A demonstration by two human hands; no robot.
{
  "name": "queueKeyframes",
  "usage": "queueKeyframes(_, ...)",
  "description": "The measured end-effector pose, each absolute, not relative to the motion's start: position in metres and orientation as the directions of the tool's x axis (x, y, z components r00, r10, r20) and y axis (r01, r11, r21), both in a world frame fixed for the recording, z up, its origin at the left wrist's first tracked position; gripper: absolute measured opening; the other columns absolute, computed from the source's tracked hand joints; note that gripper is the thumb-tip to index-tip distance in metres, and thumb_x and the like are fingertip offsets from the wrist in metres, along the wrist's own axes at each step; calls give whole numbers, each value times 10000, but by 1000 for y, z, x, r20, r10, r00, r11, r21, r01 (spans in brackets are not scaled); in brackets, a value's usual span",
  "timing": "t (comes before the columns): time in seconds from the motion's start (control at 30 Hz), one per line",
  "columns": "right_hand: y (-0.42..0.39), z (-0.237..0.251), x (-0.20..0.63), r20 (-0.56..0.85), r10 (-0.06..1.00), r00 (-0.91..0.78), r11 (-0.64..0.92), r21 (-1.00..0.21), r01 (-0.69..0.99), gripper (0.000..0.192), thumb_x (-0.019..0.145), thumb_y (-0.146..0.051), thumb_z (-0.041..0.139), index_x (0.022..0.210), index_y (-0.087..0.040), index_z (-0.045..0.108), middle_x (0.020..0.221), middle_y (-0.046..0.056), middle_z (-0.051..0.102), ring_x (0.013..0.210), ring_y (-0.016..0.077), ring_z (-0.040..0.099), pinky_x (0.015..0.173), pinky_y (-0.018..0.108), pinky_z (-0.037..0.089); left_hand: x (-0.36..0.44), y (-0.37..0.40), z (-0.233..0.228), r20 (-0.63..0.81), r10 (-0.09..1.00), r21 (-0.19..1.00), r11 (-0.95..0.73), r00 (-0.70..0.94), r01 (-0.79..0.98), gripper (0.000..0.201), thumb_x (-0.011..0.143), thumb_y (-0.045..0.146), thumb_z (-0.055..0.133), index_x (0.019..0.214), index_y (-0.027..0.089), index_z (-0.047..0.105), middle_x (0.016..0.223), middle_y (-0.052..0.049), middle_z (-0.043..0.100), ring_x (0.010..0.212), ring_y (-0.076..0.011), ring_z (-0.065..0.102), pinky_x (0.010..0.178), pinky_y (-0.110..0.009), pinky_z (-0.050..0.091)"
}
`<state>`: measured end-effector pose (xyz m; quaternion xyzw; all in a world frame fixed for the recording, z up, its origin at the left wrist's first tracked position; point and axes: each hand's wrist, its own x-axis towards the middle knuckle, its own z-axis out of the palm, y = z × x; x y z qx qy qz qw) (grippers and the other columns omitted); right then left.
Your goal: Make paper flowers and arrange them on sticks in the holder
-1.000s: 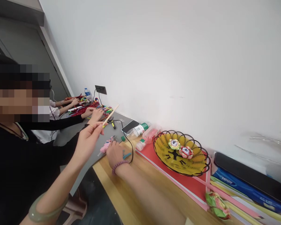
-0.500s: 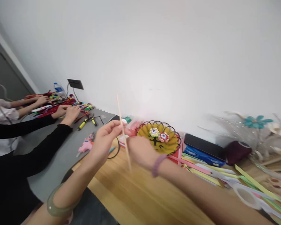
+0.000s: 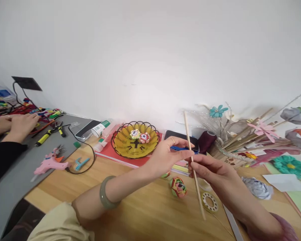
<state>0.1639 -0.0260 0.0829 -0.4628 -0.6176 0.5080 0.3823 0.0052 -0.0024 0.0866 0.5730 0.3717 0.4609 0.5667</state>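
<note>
Left hand [image 3: 165,155] is pinching the wooden stick [image 3: 196,180] between thumb and fingers; right hand [image 3: 219,172] is pinching it just below. Both grips are closed down to stick thickness, nothing else showing in either. Stick is tilting in the air above the table [image 3: 145,214], top end leaning left.

Risks, my read:
- Grips are sitting close together around mid-length, so both ends are going unsupported. Loose pinch or quick twist = stick rolling or dropping.
- Lower end is showing between the multicoloured flower [image 3: 178,187] and the perforated spool [image 3: 216,203]. A dip could be knocking either; can't tell the height gap.
- Bundle of stems [image 3: 225,142] is fanning out past the right hand. Wide swing right could be snagging it.
- Black cord [image 3: 94,157] is looping on the table near the left forearm. Sleeve catching it could be dragging the pink glue gun [image 3: 50,164]. Can't tell if it's running hot.
</note>
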Motion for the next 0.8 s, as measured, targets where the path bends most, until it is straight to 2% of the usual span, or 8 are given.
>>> queueKeyframes(0.1, -26, 78, 186, 30, 978, -209, 86, -960, 266, 261, 693, -450, 649, 822, -231, 708, 710, 31, 668, 643, 178, 594, 613, 275, 511, -4, 1, 67, 112, 932, 953, -199, 344, 227, 417, 747, 255, 610, 1145, 182, 507, 1208, -117, 527, 1075, -217, 520, 868, -360, 463)
queueKeyframes(0.2, -27, 73, 205, 64, 983, -171, 116, -941, 317, 218, 669, -444, 664, 743, -241, 697, 685, 27, 657, 596, 166, 576, 551, 243, 494, -16, -1, 41, 149, 860, 715, -434, 488, 548, 486, 706, 222, 658, 1165, 212, 501, 1239, -94, 518, 1167, -243, 440, 997, -420, 354)
queueKeyframes(0.33, -27, 67, 224, 106, 981, -161, 158, -919, 361, 196, 649, -438, 665, 695, -250, 693, 634, 34, 650, 566, 185, 579, 498, 251, 494, -19, -2, 10, 43, 862, 541, -445, 504, 714, 656, 662, 227, 691, 1253, 244, 407, 1333, -90, 434, 1214, -262, 397, 966, -416, 387)
queueKeyframes(0.43, -25, 64, 233, 137, 980, -146, 185, -895, 406, 180, 644, -432, 657, 693, -264, 701, 663, 45, 678, 583, 205, 611, 490, 260, 511, -17, 1, -2, 7, 868, 467, -442, 496, 766, 614, 686, 180, 644, 1251, 239, 410, 1325, -92, 440, 1198, -264, 415, 950, -410, 399)
queueKeyframes(0.57, -23, 59, 244, 162, 976, -143, 209, -880, 427, 167, 637, -409, 664, 723, -277, 717, 710, 50, 703, 614, 215, 647, 536, 261, 550, -17, 6, 0, 50, 865, 490, -457, 499, 742, 396, 733, 160, 576, 1125, 202, 537, 1163, -95, 558, 1102, -241, 490, 959, -393, 389)
queueKeyframes(0.67, -23, 52, 251, 165, 981, -103, 193, -885, 423, 183, 621, -398, 682, 752, -278, 723, 719, 49, 708, 638, 217, 662, 577, 256, 565, -14, 11, 17, 117, 925, 719, -331, 363, 612, 386, 727, 247, 615, 1104, 192, 560, 1127, -100, 565, 1059, -236, 517, 944, -385, 407)
queueKeyframes(0.73, -24, 47, 253, 157, 985, -74, 174, -886, 429, 221, 611, -409, 687, 775, -266, 727, 759, 52, 715, 648, 216, 666, 562, 246, 565, -10, 16, 33, 68, 959, 925, -164, 275, 343, 402, 742, 328, 606, 1117, 194, 548, 1109, -98, 562, 991, -226, 554, 850, -374, 476)
queueKeyframes(0.8, -26, 42, 254, 142, 987, -72, 160, -891, 425, 248, 629, -425, 669, 800, -255, 730, 712, 43, 706, 601, 196, 655, 509, 224, 553, -3, 22, 48, -12, 966, 999, 19, 259, -26, 390, 791, 389, 537, 1130, 195, 533, 1056, -90, 568, 889, -204, 589, 692, -326, 529)
